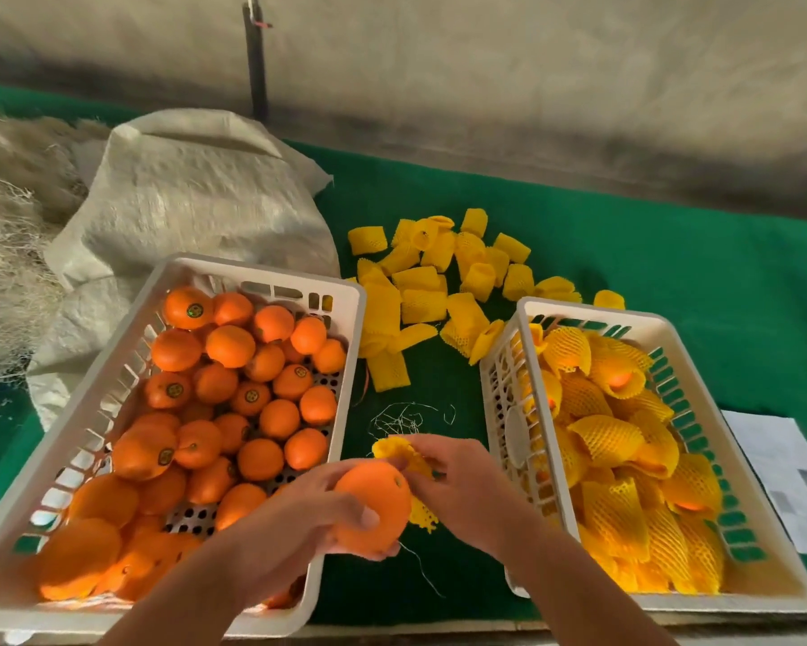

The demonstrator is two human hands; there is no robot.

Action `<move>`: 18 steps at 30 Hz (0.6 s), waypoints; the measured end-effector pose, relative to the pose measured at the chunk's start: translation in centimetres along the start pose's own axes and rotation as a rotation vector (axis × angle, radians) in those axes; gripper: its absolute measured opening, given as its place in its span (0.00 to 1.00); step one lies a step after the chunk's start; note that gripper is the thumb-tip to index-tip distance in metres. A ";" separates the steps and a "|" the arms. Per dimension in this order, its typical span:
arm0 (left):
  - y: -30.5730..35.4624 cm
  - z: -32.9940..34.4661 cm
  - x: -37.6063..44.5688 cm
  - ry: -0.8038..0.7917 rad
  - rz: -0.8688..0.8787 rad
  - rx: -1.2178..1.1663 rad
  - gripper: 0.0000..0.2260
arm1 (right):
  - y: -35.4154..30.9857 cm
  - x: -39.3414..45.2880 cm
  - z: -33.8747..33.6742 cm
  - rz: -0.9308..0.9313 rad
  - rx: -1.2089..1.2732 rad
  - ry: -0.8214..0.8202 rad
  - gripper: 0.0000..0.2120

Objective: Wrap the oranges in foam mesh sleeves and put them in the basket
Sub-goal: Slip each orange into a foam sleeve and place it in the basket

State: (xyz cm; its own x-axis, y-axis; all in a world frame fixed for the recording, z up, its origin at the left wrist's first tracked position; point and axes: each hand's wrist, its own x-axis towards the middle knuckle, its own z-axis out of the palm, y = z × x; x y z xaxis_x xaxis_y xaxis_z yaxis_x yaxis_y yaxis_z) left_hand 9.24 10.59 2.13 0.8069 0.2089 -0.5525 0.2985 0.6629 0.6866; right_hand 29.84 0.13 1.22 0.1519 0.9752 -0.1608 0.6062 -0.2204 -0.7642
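Both hands work: left hand (299,510) grips orange (373,510), right hand (462,487) pinches sleeve (404,454).

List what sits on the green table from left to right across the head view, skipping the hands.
Straw-like netting → white woven sack → basket of bare oranges → pile of empty yellow foam sleeves → basket of wrapped oranges → sheet of paper.

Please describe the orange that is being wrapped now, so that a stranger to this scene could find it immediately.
Find the two white baskets on the green table; look at the gap between their near ends. There the left hand grips one bare orange against a yellow foam sleeve pinched by the right hand. It is the only orange outside a basket.
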 end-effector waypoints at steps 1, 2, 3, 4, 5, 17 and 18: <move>0.1 0.5 0.1 0.028 0.011 0.044 0.43 | 0.5 0.0 -0.6 0.005 -0.010 0.004 0.09; 0.1 1.2 0.2 0.061 0.020 0.104 0.42 | 1.1 -0.1 -1.2 0.017 -0.003 0.022 0.09; 0.1 1.9 0.4 0.099 0.031 0.166 0.40 | 1.8 -0.3 -1.6 0.038 0.000 0.053 0.09; 0.2 2.7 0.5 0.135 0.043 0.223 0.39 | 2.6 -0.5 -2.1 0.057 -0.016 0.091 0.09; 0.3 3.5 0.7 0.166 0.050 0.278 0.37 | 3.3 -0.8 -2.7 0.070 -0.047 0.137 0.09; -1.2 11.9 8.0 0.597 -0.119 0.302 0.24 | 10.0 -4.1 -8.5 -0.252 -0.528 -0.220 0.17; -1.1 12.2 8.3 0.594 -0.093 0.141 0.26 | 10.5 -4.2 -8.6 -0.235 -0.557 -0.225 0.19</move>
State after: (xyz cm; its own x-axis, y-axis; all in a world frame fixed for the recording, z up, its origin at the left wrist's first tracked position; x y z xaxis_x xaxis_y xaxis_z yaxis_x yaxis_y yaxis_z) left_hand 21.86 2.80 2.58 0.3648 0.5462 -0.7541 0.4509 0.6050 0.6563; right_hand 42.33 -6.46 -0.76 -0.1646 0.9655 -0.2019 0.9272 0.0816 -0.3655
